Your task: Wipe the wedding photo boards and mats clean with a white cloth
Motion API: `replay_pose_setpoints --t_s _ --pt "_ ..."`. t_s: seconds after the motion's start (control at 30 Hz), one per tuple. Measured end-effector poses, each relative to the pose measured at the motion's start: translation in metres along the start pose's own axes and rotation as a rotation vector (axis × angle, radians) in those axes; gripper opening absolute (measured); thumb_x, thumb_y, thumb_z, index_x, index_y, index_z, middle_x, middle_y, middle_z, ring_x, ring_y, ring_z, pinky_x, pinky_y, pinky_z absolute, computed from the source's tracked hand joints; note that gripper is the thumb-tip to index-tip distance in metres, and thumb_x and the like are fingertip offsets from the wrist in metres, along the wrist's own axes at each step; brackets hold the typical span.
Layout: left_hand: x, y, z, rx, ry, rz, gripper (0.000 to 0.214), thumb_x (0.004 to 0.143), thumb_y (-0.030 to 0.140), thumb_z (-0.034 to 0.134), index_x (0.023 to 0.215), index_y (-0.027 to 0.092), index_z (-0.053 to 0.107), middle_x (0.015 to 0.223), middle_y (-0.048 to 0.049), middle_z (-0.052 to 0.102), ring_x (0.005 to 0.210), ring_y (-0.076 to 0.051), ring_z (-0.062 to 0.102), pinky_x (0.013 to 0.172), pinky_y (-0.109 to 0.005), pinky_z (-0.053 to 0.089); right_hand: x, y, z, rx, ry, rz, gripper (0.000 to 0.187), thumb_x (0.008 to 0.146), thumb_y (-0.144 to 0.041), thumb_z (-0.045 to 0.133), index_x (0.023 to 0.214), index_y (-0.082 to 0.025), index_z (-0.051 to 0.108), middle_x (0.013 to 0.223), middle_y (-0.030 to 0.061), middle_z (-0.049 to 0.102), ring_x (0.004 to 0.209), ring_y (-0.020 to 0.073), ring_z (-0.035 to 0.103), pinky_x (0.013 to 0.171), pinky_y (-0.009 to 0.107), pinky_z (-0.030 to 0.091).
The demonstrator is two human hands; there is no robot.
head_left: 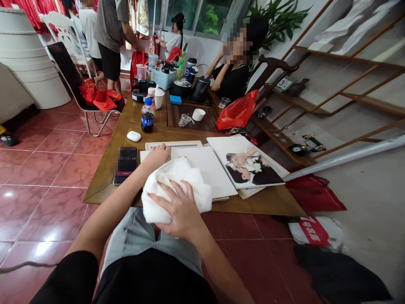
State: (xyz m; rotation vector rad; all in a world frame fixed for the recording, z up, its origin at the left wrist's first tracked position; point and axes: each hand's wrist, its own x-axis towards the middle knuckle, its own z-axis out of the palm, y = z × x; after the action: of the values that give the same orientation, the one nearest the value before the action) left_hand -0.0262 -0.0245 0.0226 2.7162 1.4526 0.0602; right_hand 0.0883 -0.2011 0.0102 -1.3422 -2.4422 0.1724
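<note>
The right hand (pixel 179 207) lies spread, pressing on one bunched white towel (pixel 177 185), the left hand (pixel 155 157) curled against its far side, both at the wooden table's (pixel 268 203) near edge. One phone (pixel 125 165) sits at 11 o'clock, one photo board (pixel 249 164) at 1 o'clock, with open floor (pixel 47 169) past the left edge.

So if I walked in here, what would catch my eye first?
A white towel held between the right hand and left hand stands out at the wooden table. To its right lies a large photo print, and a red bag sits beyond that.
</note>
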Motion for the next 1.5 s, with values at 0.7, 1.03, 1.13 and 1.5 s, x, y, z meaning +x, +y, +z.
replay_pose_setpoints --t_s 0.7,1.03,1.13,1.5 --pt "-0.003 -0.003 0.004 -0.034 0.031 0.004 0.032 0.103 0.018 0.036 0.123 0.009 0.059 0.124 -0.0208 0.061 0.120 -0.033 0.061 0.101 -0.047 0.047 -0.002 -0.004 0.006 -0.136 0.103 0.074 0.063 0.086 -0.064 0.062 0.142 -0.034 0.062 0.151 0.0100 0.057 0.129 0.0403 0.047 0.113 0.061 0.021" --pt "-0.006 0.002 0.003 -0.056 0.049 -0.016 0.038 0.103 0.019 0.030 0.122 0.009 0.061 0.122 -0.0217 0.062 0.115 -0.034 0.061 0.099 -0.050 0.045 -0.046 0.050 -0.014 -0.333 0.222 0.222 0.051 0.088 -0.049 0.064 0.135 -0.030 0.068 0.143 0.0108 0.061 0.125 0.0366 0.053 0.109 0.053 0.032" --pt "-0.010 0.006 0.004 -0.021 0.105 -0.049 0.038 0.101 0.020 0.031 0.121 0.010 0.063 0.127 -0.0238 0.061 0.120 -0.037 0.057 0.100 -0.057 0.042 -0.051 0.059 -0.018 -0.358 0.208 0.205 0.051 0.090 -0.046 0.061 0.138 -0.030 0.065 0.143 0.0112 0.061 0.123 0.0345 0.055 0.106 0.051 0.035" --pt "-0.015 0.005 0.005 -0.119 0.106 -0.391 0.062 0.100 0.053 0.034 0.151 0.020 0.047 0.162 -0.0226 0.038 0.143 -0.047 0.035 0.099 -0.075 0.040 -0.040 0.093 -0.035 -0.469 0.256 0.435 0.043 0.092 -0.044 0.059 0.129 -0.027 0.072 0.136 0.0127 0.065 0.114 0.0346 0.059 0.098 0.049 0.040"
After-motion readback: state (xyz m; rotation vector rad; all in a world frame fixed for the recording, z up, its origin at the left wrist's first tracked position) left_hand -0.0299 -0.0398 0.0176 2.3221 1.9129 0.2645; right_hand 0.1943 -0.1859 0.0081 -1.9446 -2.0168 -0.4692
